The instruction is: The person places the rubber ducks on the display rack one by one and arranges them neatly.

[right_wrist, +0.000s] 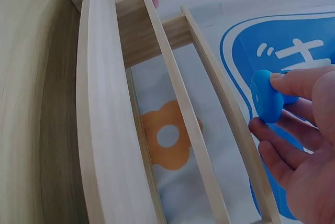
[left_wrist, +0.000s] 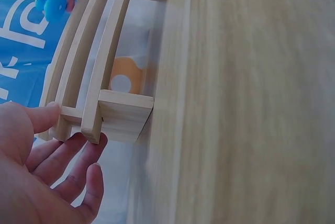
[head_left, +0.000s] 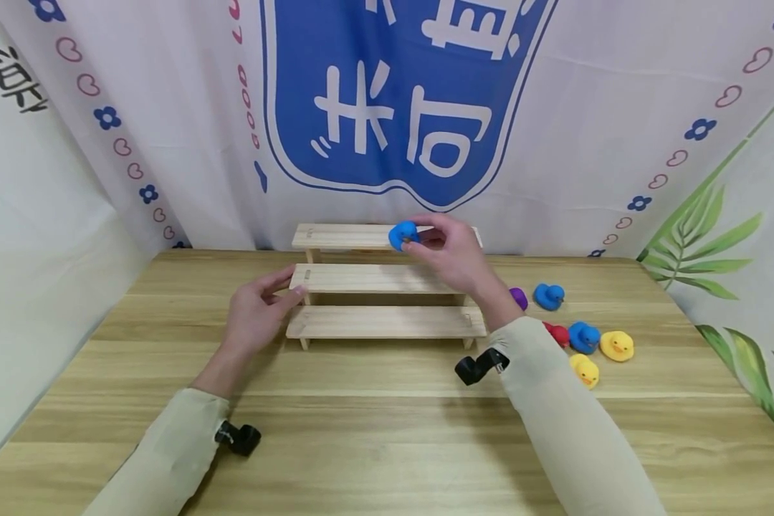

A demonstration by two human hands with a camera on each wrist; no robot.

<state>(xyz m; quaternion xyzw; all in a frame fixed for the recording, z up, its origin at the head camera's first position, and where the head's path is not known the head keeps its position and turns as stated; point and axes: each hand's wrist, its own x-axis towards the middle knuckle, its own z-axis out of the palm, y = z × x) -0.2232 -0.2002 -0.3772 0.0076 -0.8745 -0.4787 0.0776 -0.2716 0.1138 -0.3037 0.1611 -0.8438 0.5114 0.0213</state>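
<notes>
A three-step wooden display rack (head_left: 387,322) stands on the table. My right hand (head_left: 454,251) pinches a blue rubber duck (head_left: 403,235) between thumb and fingers, over the top step. In the right wrist view the blue duck (right_wrist: 267,97) appears above the top step's edge, its underside towards the camera. With my left hand (head_left: 254,312) I hold the left end of the middle step. The left wrist view shows that thumb (left_wrist: 44,116) on the step and the fingers spread below it.
Right of the rack lie more rubber ducks: a blue one (head_left: 548,296), another blue one (head_left: 583,337), two yellow ones (head_left: 617,346), a red one (head_left: 557,335) and a purple one (head_left: 519,298), the last two partly behind my right arm. A printed curtain (head_left: 187,107) hangs behind the table.
</notes>
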